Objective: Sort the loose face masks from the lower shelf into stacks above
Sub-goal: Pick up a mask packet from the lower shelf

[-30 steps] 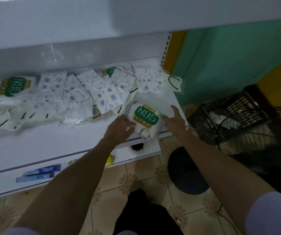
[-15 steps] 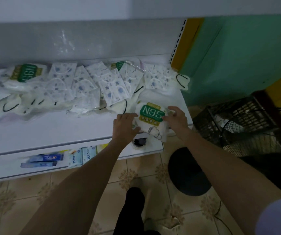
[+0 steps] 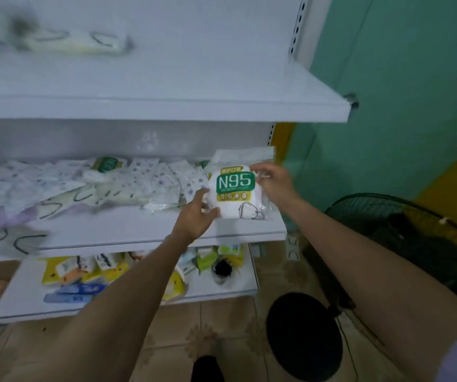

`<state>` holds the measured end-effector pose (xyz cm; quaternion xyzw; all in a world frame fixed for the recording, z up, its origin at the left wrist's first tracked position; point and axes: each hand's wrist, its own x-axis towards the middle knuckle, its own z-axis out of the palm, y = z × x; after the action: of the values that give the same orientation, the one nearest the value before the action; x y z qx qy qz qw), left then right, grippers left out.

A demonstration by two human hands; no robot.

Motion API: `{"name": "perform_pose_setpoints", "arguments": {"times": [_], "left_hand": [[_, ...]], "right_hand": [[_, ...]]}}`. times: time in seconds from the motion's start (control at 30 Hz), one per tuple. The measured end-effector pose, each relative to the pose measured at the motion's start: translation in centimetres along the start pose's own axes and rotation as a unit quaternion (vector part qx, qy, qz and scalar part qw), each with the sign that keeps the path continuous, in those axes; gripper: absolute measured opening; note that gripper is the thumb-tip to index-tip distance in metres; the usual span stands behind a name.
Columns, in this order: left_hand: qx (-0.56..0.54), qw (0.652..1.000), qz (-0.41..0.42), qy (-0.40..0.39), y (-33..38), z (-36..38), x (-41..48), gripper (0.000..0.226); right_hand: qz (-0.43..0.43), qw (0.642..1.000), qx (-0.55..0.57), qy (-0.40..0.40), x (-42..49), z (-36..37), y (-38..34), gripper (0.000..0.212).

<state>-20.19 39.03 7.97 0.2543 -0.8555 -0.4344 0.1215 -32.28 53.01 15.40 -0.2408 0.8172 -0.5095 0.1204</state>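
Presently: N95 pack, upright between both hands, left hand gripping its lower corner, right hand pinching its top edge, seemingly to lift it. Loose masks lie left of the hands; upper shelf above them.

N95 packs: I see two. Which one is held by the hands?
The right N95 pack, held upright by the left hand and right hand. The other N95 pack lies untouched among the loose masks.

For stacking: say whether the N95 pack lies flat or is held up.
Held up: left hand and right hand grip the N95 pack, label upright.
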Motion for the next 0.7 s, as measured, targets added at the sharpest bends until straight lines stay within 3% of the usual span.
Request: {"name": "perform_pose_setpoints", "arguments": {"times": [0.3,0.53,0.7], "left_hand": [[0.107,0.975,0.064,0.185,4.9,-15.1,-7.8,0.044],[0.121,0.942,0.081,0.301,5.0,-25.0,-11.0,0.018],[0.121,0.911,0.08,0.386,4.1,-32.3,-10.7,0.012]], "right_hand": [[-0.21,0.961,-0.174,0.036,-3.9,3.4,-12.1,0.037],[-0.244,0.969,-0.048,-0.003,-4.1,8.6,-21.3,0.031],[-0.284,0.958,-0.01,-0.025,-3.4,13.3,-27.3,0.03]]}}
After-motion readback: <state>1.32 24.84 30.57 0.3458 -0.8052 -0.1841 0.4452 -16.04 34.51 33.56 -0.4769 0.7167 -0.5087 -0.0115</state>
